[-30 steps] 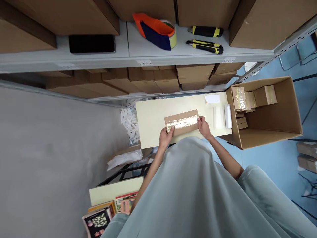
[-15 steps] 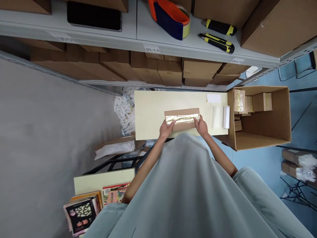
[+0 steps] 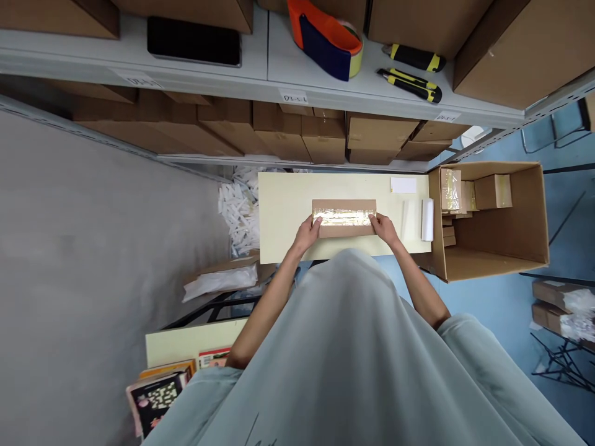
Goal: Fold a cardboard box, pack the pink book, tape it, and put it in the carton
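A flat brown cardboard box (image 3: pixel 344 208) with a shiny strip of clear tape along its top lies on the pale yellow table (image 3: pixel 288 210). My left hand (image 3: pixel 307 234) grips the box's left end, thumb on the tape. At the right end my right hand (image 3: pixel 383 228) holds it the same way. Both hands sit at the table's near edge.
A white roll (image 3: pixel 427 219) and a white card (image 3: pixel 403 184) lie on the table's right part. A large open carton (image 3: pixel 493 248) with small taped boxes stands to the right. The shelf above carries a tape dispenser (image 3: pixel 328 37), two utility knives (image 3: pixel 411 77) and a phone (image 3: pixel 194 42).
The box has turned level and slid slightly away from me, with both hands still at its ends. The view has shifted a little.
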Available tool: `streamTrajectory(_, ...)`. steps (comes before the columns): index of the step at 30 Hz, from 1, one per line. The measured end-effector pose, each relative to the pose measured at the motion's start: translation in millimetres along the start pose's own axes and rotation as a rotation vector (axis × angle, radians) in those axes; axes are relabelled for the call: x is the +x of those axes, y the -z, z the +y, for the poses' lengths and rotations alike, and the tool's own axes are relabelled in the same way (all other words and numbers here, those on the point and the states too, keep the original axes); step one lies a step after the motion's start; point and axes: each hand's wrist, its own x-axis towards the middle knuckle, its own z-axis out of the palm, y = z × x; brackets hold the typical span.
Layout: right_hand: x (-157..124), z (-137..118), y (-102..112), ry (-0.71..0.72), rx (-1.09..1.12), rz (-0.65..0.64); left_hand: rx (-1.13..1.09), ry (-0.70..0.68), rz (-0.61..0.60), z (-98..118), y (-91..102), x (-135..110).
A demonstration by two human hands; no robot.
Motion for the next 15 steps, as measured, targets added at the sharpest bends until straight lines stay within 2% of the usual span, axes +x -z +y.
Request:
streamTrajectory(3,4,5,4,0.129,0.135,0.075,-0.052,-0.118,0.004,-5,8.6,4)
streamTrajectory(6,0,14,-7,0.177,0.21,0.188,-0.022,-0.158,0.044,-16,11.4,5)
streamTrajectory(8,-4,21,-20,0.124,0.231,0.207,0.025,-0.091,0.071,-27,8.7,5)
streamTrajectory(11,-11,32,-39,-0.028,0.333,0.137,-0.022,0.012,0.071,-42,1.8,6)
streamTrajectory(15,-13,44,-51,-0.203,0.482,0.099,-0.118,0.041,0.065,-57,0.0,8)
